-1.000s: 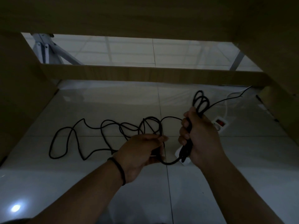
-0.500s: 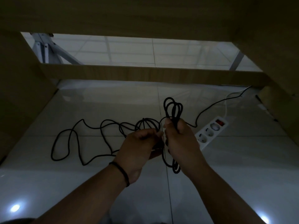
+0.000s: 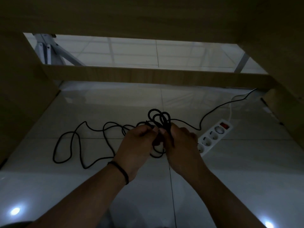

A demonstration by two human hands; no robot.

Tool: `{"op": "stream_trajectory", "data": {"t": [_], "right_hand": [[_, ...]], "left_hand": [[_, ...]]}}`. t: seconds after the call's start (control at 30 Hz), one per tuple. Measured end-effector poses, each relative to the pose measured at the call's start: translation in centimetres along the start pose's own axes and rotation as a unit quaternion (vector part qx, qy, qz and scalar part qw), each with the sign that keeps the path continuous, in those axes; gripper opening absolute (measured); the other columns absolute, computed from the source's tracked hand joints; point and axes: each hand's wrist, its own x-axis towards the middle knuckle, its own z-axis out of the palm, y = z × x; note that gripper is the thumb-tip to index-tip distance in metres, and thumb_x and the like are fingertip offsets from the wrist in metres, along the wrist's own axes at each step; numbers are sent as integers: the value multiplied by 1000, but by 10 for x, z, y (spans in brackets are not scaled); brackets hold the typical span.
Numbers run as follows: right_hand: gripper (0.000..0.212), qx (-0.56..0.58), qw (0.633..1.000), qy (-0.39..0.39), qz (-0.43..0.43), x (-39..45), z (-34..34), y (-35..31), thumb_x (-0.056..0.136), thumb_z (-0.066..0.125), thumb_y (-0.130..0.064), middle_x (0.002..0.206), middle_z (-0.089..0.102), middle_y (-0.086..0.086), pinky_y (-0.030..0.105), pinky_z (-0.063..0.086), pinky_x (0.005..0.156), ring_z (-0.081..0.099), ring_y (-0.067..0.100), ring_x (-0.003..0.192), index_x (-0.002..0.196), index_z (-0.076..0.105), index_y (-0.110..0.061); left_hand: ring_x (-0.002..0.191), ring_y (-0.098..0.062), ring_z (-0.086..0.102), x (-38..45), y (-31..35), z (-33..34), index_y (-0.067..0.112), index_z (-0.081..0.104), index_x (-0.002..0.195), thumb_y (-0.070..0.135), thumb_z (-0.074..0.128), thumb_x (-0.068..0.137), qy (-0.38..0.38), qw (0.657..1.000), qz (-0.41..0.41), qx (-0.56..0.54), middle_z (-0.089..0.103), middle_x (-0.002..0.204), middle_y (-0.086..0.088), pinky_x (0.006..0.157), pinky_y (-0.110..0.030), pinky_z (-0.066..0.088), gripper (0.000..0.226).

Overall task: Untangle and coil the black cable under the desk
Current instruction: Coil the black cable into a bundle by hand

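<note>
A long black cable [image 3: 72,134] lies in loose curves on the glossy tiled floor to the left under the desk. My right hand [image 3: 180,143] grips a bundle of several cable loops that stick up above my fingers and hang below them. My left hand [image 3: 139,142], with a dark band on the wrist, pinches the cable right beside the bundle, and the two hands touch. One black strand runs from the loops off to the far right corner.
A white power strip [image 3: 215,135] with a red switch lies on the floor just right of my right hand. Wooden desk panels [image 3: 24,96] close in on the left, right and above; a low wooden crossbar [image 3: 156,76] spans the back.
My right hand has carried the loop bundle left to meet my left hand, uncovering the power strip. The bundle has gained loops, and the floor slack has shifted slightly.
</note>
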Motion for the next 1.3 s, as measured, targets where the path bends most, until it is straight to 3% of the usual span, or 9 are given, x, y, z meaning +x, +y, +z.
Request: {"op": "stream_trajectory", "data": {"t": [0.23, 0.47, 0.57, 0.77, 0.93, 1.03, 1.1, 1.2, 1.3], "right_hand": [[17, 161, 982, -95, -7, 1, -9, -8, 97, 43, -12, 57, 42, -12, 11, 33, 46, 47, 0, 49, 99, 57, -4], [37, 58, 983, -140, -103, -8, -4, -15, 96, 42, -30, 100, 66, 12, 15, 38, 57, 58, 13, 73, 124, 48, -7], [45, -34, 984, -73, -156, -9, -2, -14, 94, 44, -24, 84, 68, 8, 15, 27, 43, 56, 16, 61, 135, 41, -5], [20, -94, 987, -41, -123, -4, 11, -3, 53, 56, -6, 52, 62, -4, 14, 26, 44, 56, 2, 43, 67, 69, -7], [49, -16, 990, -114, -86, -12, 10, -7, 94, 48, -24, 110, 66, 2, 18, 50, 74, 63, 12, 91, 140, 35, -11], [26, -90, 987, -83, -103, -7, 4, -9, 76, 61, -12, 62, 65, -5, 8, 19, 34, 38, -4, 48, 102, 65, -9], [12, -92, 986, -81, -109, -6, 3, -8, 63, 62, -3, 48, 57, -4, 11, 14, 35, 39, 0, 37, 73, 64, -11], [19, -10, 991, -121, -48, 0, -10, -6, 94, 48, -14, 64, 60, 2, 26, 38, 51, 55, 14, 56, 76, 55, -13], [30, 125, 986, -106, -7, 5, -31, -11, 94, 46, -33, 53, 45, -12, 15, 33, 46, 45, 3, 48, 64, 45, -31]], "left_hand": [[88, -15, 66, 1, 16, -5, 18, 73, 77, 31, 65, 73, -56, 989, 31, -137, 74, 85, 0, 86, -29, 51, 16], [69, -12, 68, 2, 11, -9, 12, 69, 67, 12, 58, 87, 6, 991, 105, -82, 73, 69, 0, 63, -17, 55, 23], [68, -8, 66, 3, 7, -5, 13, 64, 76, 14, 54, 90, 24, 991, 122, -42, 70, 69, 5, 60, -14, 53, 17], [64, 4, 62, -2, -1, 5, 14, 59, 75, 12, 49, 94, 25, 988, 150, -26, 67, 62, 18, 63, -8, 48, 22], [74, -14, 61, -1, -2, 5, 11, 58, 80, 16, 49, 93, 37, 991, 111, -69, 63, 77, -4, 69, -22, 51, 17], [81, -17, 61, -2, -1, 5, 8, 61, 87, 18, 49, 93, 35, 994, 72, -78, 64, 86, -6, 76, -27, 51, 17], [81, -18, 60, 1, 4, 2, 2, 63, 89, 26, 50, 93, 31, 997, 39, -61, 63, 85, -8, 79, -31, 49, 27], [70, -19, 59, 7, 15, -9, 4, 63, 73, 42, 47, 92, 54, 998, 15, 6, 63, 74, -11, 71, -28, 50, 45], [55, -7, 51, 10, 17, -21, 0, 58, 67, 31, 50, 93, 104, 982, 121, 99, 59, 63, -10, 55, -21, 42, 42]]}}
